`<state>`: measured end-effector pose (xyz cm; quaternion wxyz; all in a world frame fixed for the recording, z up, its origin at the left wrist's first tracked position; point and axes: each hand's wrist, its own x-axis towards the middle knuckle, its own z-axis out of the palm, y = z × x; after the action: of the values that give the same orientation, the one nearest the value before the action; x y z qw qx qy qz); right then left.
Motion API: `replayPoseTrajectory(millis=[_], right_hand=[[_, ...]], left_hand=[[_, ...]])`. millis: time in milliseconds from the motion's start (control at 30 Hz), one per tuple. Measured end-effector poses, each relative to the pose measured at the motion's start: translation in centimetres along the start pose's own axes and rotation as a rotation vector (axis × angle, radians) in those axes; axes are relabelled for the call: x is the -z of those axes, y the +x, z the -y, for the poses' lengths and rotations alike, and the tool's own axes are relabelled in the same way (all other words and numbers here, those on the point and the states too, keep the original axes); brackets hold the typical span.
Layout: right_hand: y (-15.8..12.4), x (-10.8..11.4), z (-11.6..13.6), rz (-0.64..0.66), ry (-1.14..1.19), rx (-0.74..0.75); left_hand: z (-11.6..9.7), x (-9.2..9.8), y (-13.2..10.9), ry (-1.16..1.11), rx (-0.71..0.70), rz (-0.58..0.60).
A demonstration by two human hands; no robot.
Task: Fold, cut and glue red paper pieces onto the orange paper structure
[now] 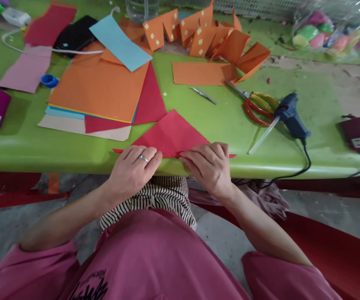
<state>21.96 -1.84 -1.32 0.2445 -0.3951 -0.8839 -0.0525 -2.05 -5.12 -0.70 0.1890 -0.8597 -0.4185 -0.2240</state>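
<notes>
A red paper folded into a triangle (pixel 171 133) lies at the near edge of the green table (pixel 217 125). My left hand (pixel 134 168), with a ring on one finger, presses its curled fingers on the paper's lower left edge. My right hand (pixel 209 164) presses its bent fingers on the lower right edge. The fingertips of both hands nearly meet at the fold along the table's edge.
A stack of orange, red and blue sheets (pixel 101 89) lies behind on the left. Folded orange paper with small squares (pixel 204 35) stands at the back. Scissors (pixel 254 104), a blue glue gun (pixel 290 118) and tweezers (pixel 203 95) lie to the right. Purple devices (pixel 359 133) sit at both sides.
</notes>
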Motion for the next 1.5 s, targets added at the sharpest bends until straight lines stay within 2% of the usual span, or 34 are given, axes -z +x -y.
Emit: replayPoseTrajectory(millis=[267, 500, 633, 767, 900, 1167, 1300, 1400, 1500], right_hand=[[1.1, 0.5, 0.1, 0.146, 0.032, -0.024], [2.3, 0.8, 0.3, 0.200, -0.016, -0.096], [2.7, 0.8, -0.1, 0.228, -0.057, -0.141], [2.8, 0.9, -0.6, 0.246, -0.040, -0.199], [2.6, 1.1, -1.0, 0.270, 0.010, -0.224], [2.5, 1.0, -1.4, 0.282, 0.015, -0.231], [2.6, 1.0, -1.6, 0.285, -0.002, -0.224], [2.8, 1.0, -1.2, 0.222, -0.044, -0.159], [2.7, 1.0, -0.6, 0.116, -0.073, 0.015]], left_hand=[[-0.7, -0.7, 0.9, -0.020, 0.066, 0.052], [-0.5, 0.0, 3.0, -0.161, 0.261, 0.320], [0.2, 0.0, 3.9, -0.202, 0.289, 0.421], [1.1, 0.0, 3.8, -0.223, 0.304, 0.439], [2.5, 0.6, 2.6, -0.257, 0.342, 0.428], [5.7, 2.4, -0.5, -0.250, 0.494, 0.428], [6.3, 2.9, -1.1, -0.266, 0.566, 0.468], [6.1, 2.9, -1.1, -0.256, 0.595, 0.482], [5.7, 2.8, -1.1, -0.220, 0.626, 0.465]])
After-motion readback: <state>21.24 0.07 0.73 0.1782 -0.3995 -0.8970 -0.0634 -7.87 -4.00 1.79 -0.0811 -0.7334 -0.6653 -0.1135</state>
